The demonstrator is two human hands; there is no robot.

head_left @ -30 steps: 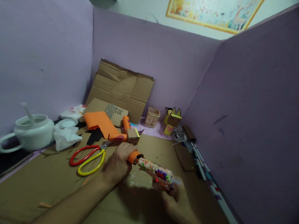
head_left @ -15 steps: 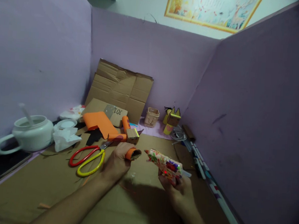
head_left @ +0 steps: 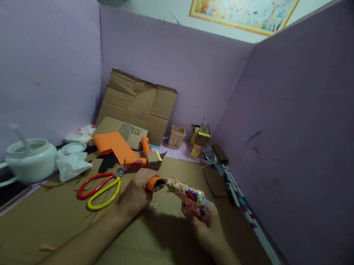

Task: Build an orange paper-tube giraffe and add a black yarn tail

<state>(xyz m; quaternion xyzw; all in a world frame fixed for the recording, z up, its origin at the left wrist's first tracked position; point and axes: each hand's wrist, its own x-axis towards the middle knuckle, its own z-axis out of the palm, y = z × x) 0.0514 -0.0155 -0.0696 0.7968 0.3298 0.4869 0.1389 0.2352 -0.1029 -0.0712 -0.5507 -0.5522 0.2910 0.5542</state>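
Observation:
My left hand (head_left: 138, 189) is closed around an orange cardboard tube (head_left: 155, 183), whose open end faces right. In my right hand (head_left: 203, 220) is a hot glue gun (head_left: 188, 194) with a flowery pattern and a small red light. The gun's tip meets the rim of the tube's open end; whether glue is coming out I cannot tell. Scissors (head_left: 104, 188) with one red and one yellow handle lie left of my left hand. Just behind that hand, a cardboard animal head (head_left: 154, 160) lies joined to an orange tube piece (head_left: 135, 162).
A white pot (head_left: 33, 161) and crumpled tissue (head_left: 73, 166) stand at left. Folded orange paper (head_left: 113, 144) and cardboard sheets (head_left: 139, 102) lie behind. A small basket (head_left: 176, 137), a cardboard cat figure (head_left: 201, 140), a coiled cable (head_left: 208, 157) and pens (head_left: 233, 186) line the back and right.
The glue gun in my right hand has moved left, bringing its tip from beside the tube to its open rim. My left hand still holds the tube. The view has shifted slightly.

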